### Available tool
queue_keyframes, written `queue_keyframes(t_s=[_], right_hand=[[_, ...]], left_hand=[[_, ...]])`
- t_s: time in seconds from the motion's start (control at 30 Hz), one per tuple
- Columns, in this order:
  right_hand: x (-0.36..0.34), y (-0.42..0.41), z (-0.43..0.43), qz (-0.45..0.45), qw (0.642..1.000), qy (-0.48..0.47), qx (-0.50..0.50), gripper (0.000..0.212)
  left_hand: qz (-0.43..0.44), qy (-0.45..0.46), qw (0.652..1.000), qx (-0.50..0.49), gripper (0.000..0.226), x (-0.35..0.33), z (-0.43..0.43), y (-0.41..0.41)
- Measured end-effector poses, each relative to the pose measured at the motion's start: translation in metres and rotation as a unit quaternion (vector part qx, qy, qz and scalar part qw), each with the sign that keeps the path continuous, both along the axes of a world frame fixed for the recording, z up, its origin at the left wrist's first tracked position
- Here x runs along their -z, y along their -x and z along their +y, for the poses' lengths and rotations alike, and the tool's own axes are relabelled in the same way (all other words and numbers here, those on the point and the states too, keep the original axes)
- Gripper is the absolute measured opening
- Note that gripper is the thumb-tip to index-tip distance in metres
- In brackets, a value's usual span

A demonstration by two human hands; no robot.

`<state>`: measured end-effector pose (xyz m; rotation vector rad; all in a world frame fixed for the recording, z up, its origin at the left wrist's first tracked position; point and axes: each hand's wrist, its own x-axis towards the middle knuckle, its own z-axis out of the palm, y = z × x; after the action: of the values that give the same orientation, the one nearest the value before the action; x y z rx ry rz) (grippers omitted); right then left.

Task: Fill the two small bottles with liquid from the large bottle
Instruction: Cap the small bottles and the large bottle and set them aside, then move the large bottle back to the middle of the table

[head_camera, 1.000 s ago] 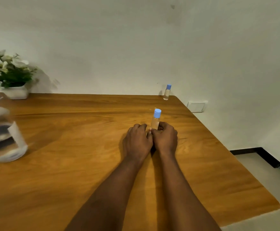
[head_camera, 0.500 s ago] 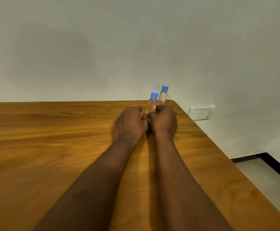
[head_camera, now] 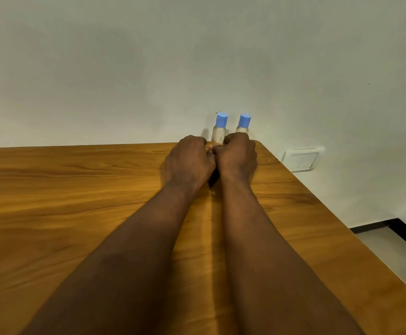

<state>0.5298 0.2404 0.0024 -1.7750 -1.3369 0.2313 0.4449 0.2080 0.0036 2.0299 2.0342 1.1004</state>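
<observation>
Forearms stretched side by side over the table toward its far right corner. Left hand and right hand touching, both curled around one small bottle, capped blue, upright between them. Just right of that bottle and partly behind the right hand, second small bottle, also capped. Beyond, bare wall; socket plate right of the corner. Large bottle out of view. Likely step: setting the held bottle beside its twin. Next: letting go without tipping either.
</observation>
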Motion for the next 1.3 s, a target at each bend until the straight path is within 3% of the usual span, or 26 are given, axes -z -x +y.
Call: queue_keyframes(t_s=[0.53, 0.67, 0.9, 1.3], right_hand=[[0.005, 0.004, -0.008, 0.005, 0.999, -0.018, 0.032, 0.027], [0.006, 0.005, -0.029, 0.024, 0.999, -0.021, 0.019, 0.013], [-0.002, 0.011, -0.104, 0.033, 0.999, 0.002, -0.037, 0.034], [-0.005, 0.077, -0.277, 0.113, 0.987, 0.033, -0.112, 0.031]], left_hand=[[0.000, -0.012, 1.000, -0.009, 0.034, 0.001, -0.006, 0.001], [-0.022, 0.000, 1.000, -0.010, 0.030, -0.002, -0.027, 0.003], [-0.044, 0.033, 0.998, -0.012, 0.039, -0.004, -0.100, 0.017], [-0.068, 0.029, 0.996, -0.042, 0.036, -0.008, -0.272, 0.073]])
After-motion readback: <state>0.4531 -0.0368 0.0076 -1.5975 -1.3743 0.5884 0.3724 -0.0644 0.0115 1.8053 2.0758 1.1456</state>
